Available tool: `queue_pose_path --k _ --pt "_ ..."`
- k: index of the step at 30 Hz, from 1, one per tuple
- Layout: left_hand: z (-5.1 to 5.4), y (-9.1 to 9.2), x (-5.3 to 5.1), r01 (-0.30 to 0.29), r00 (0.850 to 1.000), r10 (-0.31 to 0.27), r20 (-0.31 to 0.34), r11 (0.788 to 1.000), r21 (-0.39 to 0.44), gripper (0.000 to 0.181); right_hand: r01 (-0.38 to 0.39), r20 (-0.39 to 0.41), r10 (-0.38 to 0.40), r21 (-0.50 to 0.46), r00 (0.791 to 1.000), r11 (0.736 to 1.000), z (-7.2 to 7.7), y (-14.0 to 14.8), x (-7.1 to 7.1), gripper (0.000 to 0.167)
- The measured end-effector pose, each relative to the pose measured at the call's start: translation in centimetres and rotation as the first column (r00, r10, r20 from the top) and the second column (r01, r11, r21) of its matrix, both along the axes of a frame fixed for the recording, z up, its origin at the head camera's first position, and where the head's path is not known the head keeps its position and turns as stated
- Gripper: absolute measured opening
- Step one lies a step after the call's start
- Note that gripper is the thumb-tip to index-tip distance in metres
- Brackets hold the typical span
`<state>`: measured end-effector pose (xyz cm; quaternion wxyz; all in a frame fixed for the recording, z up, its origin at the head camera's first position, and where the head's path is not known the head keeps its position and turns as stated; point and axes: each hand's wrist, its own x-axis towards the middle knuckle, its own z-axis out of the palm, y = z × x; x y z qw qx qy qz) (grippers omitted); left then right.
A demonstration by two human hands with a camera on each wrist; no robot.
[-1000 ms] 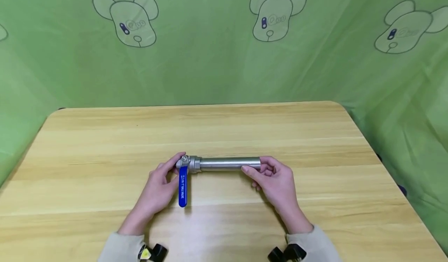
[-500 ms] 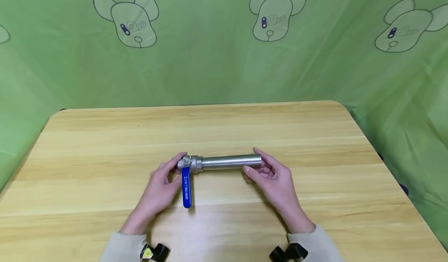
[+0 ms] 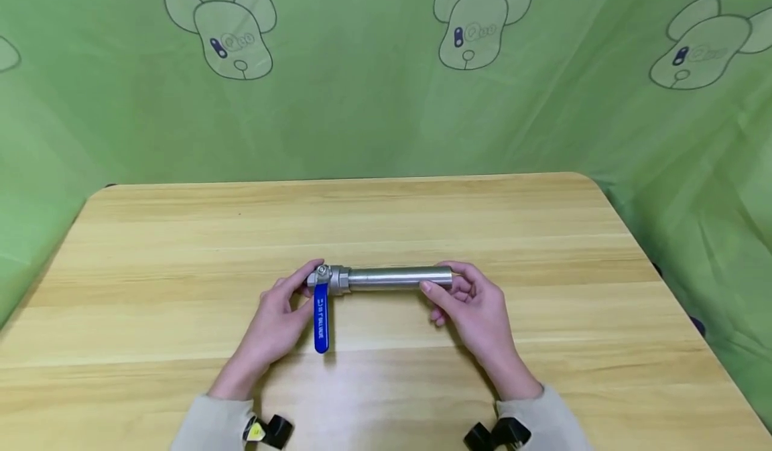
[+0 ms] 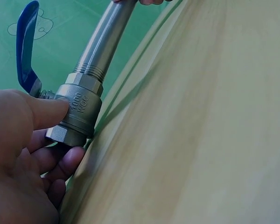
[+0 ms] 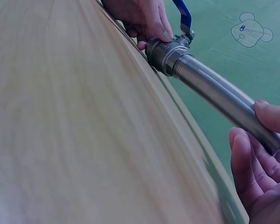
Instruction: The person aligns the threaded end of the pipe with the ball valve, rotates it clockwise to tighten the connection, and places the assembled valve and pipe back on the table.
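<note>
Pinching the valve (image 3: 338,280), the left hand (image 3: 274,320) has thumb and fingers half-curled round its body. The right hand (image 3: 479,310) is half closed too, gripping the pipe (image 3: 386,279) by its free end. Threads go into the valve, blue handle (image 3: 322,320) points at the person, all held just above the table (image 3: 181,270).

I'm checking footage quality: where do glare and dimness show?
Head view: bright, pale glare on the near part of the table; left wrist view: dimmer, yet the valve looks fairly sharp; right wrist view: also dim, pale streak along the metal pipe.
</note>
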<state>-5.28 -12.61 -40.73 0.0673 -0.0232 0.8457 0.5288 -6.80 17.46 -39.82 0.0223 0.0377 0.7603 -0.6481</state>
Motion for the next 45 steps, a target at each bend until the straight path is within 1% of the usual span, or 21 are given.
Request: queue_pose_path --k 3,5,10,13,16,20,23,26,31,34,38,41,44,45 --pt "-0.08 0.01 0.02 -0.002 1.0 0.002 0.008 1.0 0.006 0.063 0.007 0.024 -0.007 0.003 1.0 1.0 0.02 0.03 0.03 0.046" --pt "-0.11 0.01 0.03 -0.003 1.0 0.003 0.009 1.0 0.006 0.063 0.004 0.025 -0.004 0.007 1.0 1.0 -0.01 0.03 0.05 0.046" --pt "-0.12 0.03 -0.04 -0.003 1.0 0.003 -0.008 1.0 0.003 0.062 -0.021 -0.019 0.021 0.008 1.0 1.0 -0.13 0.1 0.07 0.051" --pt "-0.08 0.04 0.02 -0.006 1.0 0.006 -0.002 1.0 0.004 0.062 -0.035 -0.035 0.036 0.014 0.999 0.999 -0.2 0.13 0.08 0.053" --pt "0.01 0.09 0.12 -0.01 1.0 0.01 0.014 1.0 0.013 0.063 -0.031 -0.031 0.031 0.024 0.999 0.999 -0.17 0.15 0.08 0.05" --pt "0.06 0.12 0.27 -0.014 0.999 0.013 0.03 1.0 0.026 0.064 -0.009 0.01 0.009 0.027 1.0 1.0 -0.06 0.17 0.13 0.05" --pt "0.0 0.12 0.36 -0.013 0.999 0.012 0.031 0.999 0.029 0.064 0.005 0.037 -0.006 0.033 0.999 0.999 -0.11 0.19 0.19 0.045" --pt "-0.01 0.11 0.35 -0.011 1.0 0.01 0.026 1.0 0.028 0.064 0.01 0.039 -0.011 0.049 0.999 0.999 -0.22 0.23 0.21 0.038" --pt "-0.02 0.0 0.28 -0.004 1.0 0.004 0.029 1.0 0.025 0.064 0.015 0.052 -0.018 0.064 0.998 0.998 -0.25 0.19 0.24 0.035" --pt "0.0 -0.04 0.15 -0.005 1.0 0.005 0.023 1.0 0.026 0.064 0.006 0.037 -0.008 0.051 0.999 0.999 -0.21 0.17 0.17 0.034" --pt "0.02 -0.11 0.13 -0.004 1.0 0.003 0.018 1.0 0.021 0.065 -0.04 0.0 0.04 -0.001 0.999 0.999 -0.22 0.25 0.14 0.034" --pt "0.03 -0.12 0.11 -0.004 1.0 0.004 0.013 1.0 0.024 0.065 -0.079 -0.048 0.077 -0.044 0.996 0.996 -0.3 0.34 0.13 0.041" --pt "0.06 -0.06 0.04 -0.009 1.0 0.008 0.01 1.0 0.03 0.065 -0.102 -0.094 0.096 -0.066 0.991 0.993 -0.4 0.42 0.11 0.047" --pt "0.09 -0.06 0.05 -0.01 1.0 0.01 0.012 0.999 0.03 0.065 -0.105 -0.1 0.098 -0.07 0.99 0.992 -0.43 0.44 0.11 0.047"
